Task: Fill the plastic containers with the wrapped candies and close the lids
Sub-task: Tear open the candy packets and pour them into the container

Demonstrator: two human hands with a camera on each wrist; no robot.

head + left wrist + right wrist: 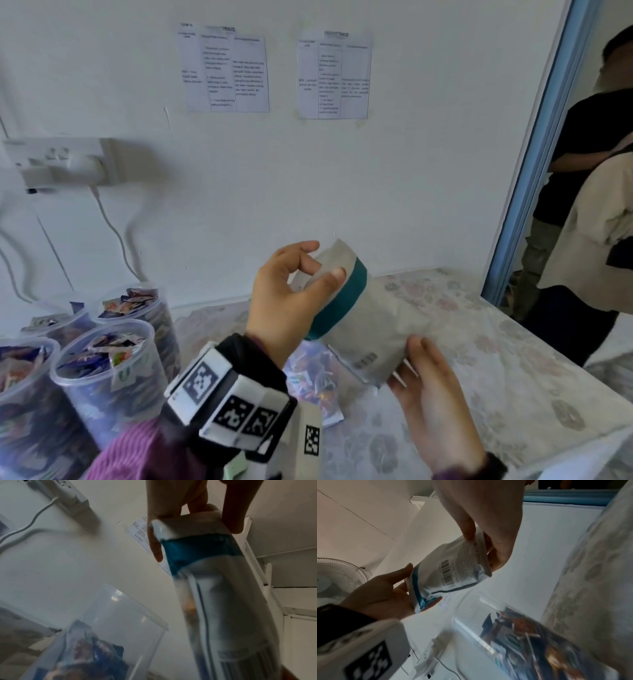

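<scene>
Under both hands lies the floral-print tablecloth [507, 346], covering the table up to the white wall [411, 171]. On the wall above the grip hang two printed sheets [226, 68]; far left of it sits a power strip [68, 161] w/ white cables hanging down.

Left of the grip, well apart, stand four clear plastic containers [106, 377], lids off, packed to the rim w/ wrapped candies [113, 346], mostly blue/purple wrappers. Directly below the grip a clear bag of candies [313, 373] lies on the cloth.

Between the hands, lifted off the table and tilted, is a white pouch w/ teal band [363, 315], barcode on its lower part. Left hand [291, 301] pinches the pouch's upper, teal-band end: thumb on the near face, fingers curled behind. Right hand [435, 404] holds the lower, barcode end; in the right wrist view thumb and fingers clamp the sealed edge.

Right of the grip, past a blue door frame [534, 171], stands another person [589, 205].
</scene>
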